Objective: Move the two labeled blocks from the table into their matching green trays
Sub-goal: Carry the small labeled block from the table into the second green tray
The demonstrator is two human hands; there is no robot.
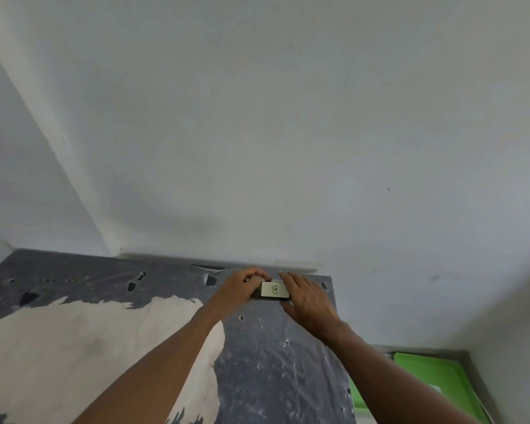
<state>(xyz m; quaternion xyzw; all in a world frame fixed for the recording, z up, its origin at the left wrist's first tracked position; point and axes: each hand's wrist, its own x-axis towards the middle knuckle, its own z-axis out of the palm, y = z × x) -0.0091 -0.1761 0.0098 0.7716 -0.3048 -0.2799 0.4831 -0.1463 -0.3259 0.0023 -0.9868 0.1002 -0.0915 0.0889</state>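
Observation:
A dark block with a pale label marked "B" (pixel 274 290) lies at the far right corner of the worn grey table (pixel 273 362). My left hand (pixel 242 290) curls around the block's left end. My right hand (pixel 308 301) lies flat against its right end, fingers stretched along the far side. Both hands touch the block, which rests on the table top. A green tray (pixel 426 381) sits lower down to the right, partly hidden by my right forearm; a small white label shows on it. I see no second block.
A white wall rises directly behind the table, with a corner at the left. The table's grey covering is torn, baring a large pale patch (pixel 89 347) on the left. A grey ledge (pixel 471 371) borders the green tray.

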